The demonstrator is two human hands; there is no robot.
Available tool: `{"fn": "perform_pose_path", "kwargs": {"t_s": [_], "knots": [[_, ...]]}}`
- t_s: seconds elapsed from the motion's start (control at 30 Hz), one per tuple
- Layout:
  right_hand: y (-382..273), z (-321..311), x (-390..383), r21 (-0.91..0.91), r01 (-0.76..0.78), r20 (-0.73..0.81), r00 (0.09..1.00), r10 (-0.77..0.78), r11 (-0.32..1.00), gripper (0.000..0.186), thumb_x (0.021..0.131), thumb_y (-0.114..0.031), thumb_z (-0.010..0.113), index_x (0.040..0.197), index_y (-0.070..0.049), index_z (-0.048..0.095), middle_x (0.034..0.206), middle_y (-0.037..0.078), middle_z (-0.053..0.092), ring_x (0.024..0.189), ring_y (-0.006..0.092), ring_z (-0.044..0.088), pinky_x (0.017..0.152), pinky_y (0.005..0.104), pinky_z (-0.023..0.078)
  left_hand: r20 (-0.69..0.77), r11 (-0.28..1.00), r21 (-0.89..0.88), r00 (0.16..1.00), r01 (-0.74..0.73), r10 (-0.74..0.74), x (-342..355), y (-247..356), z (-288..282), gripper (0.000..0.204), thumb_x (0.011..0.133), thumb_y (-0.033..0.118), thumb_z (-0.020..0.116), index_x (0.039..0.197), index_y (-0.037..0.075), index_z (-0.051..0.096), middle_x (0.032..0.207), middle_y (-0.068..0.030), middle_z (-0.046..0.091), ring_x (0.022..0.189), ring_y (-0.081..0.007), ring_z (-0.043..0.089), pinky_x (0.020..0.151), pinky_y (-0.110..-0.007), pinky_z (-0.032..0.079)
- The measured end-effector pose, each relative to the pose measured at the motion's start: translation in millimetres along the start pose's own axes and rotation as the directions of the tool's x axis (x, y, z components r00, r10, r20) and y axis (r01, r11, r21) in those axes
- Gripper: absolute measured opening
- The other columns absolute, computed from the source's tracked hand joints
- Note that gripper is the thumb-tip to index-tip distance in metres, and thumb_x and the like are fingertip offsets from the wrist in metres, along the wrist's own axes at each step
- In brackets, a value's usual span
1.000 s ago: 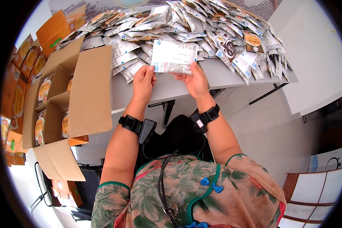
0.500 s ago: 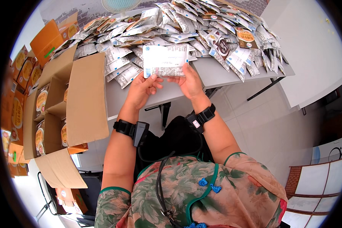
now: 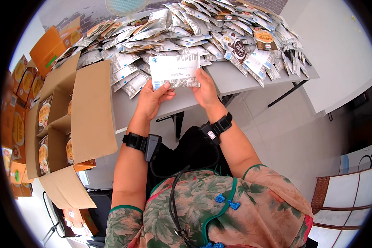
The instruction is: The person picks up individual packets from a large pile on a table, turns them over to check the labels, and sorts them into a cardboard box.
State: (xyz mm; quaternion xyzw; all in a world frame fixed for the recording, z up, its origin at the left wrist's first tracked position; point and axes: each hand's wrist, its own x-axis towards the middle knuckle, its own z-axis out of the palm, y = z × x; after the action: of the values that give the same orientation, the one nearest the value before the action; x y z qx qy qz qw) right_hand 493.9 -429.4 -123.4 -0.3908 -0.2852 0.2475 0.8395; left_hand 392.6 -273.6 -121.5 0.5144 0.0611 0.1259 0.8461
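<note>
With two hands I hold one white packet [image 3: 175,71], my left hand [image 3: 151,99] pinching its lower left corner, my right hand [image 3: 205,87] its right edge. Grey table [image 3: 229,78] shows between its near edge and the pile of packets [image 3: 186,31], too many to count. Leftward, one open carton [image 3: 57,144] shows four compartments; its wide flap [image 3: 94,111] stands between them and my left hand.
</note>
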Motion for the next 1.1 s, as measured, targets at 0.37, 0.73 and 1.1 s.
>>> {"fn": "perform_pose_path", "kwargs": {"t_s": [0.37, 0.73, 1.1], "knots": [[11, -12, 8, 0.095, 0.075, -0.184, 0.981, -0.057, 0.993, 0.027, 0.093, -0.027, 0.049, 0.106, -0.003, 0.055, 0.104, 0.007, 0.061, 0.093, 0.017, 0.06, 0.082, 0.0327, 0.048, 0.029, 0.993, 0.118, 1.0, -0.008, 0.005, 0, -5, 3, 0.023, 0.082, 0.007, 0.063, 0.102, -0.001, 0.053, 0.087, -0.009, 0.062, 0.07, -0.0165, 0.063, 0.063, -0.026, 0.054], [2, -4, 9, 0.138, 0.082, -0.18, 0.982, -0.056, 0.987, 0.039, 0.095, -0.03, 0.045, 0.119, 0.0, 0.051, 0.105, 0.009, 0.061, 0.091, 0.0181, 0.061, 0.082, 0.0323, 0.049, 0.036, 0.992, 0.128, 0.999, 0.001, -0.006, -2, -2, 3, 0.022, 0.083, 0.007, 0.062, 0.101, -0.001, 0.053, 0.087, -0.0086, 0.062, 0.069, -0.0165, 0.063, 0.062, -0.026, 0.054], [1, -1, 6, 0.109, 0.073, -0.225, 0.973, -0.047, 0.991, 0.036, 0.093, -0.03, 0.049, 0.114, -0.002, 0.057, 0.099, 0.006, 0.062, 0.088, 0.0129, 0.059, 0.077, 0.0274, 0.05, 0.058, 0.993, 0.12, 0.998, 0.019, -0.026, -3, 0, 5, 0.028, 0.082, 0.007, 0.063, 0.106, -0.001, 0.052, 0.093, -0.011, 0.063, 0.075, -0.0198, 0.064, 0.064, -0.027, 0.054]]}}
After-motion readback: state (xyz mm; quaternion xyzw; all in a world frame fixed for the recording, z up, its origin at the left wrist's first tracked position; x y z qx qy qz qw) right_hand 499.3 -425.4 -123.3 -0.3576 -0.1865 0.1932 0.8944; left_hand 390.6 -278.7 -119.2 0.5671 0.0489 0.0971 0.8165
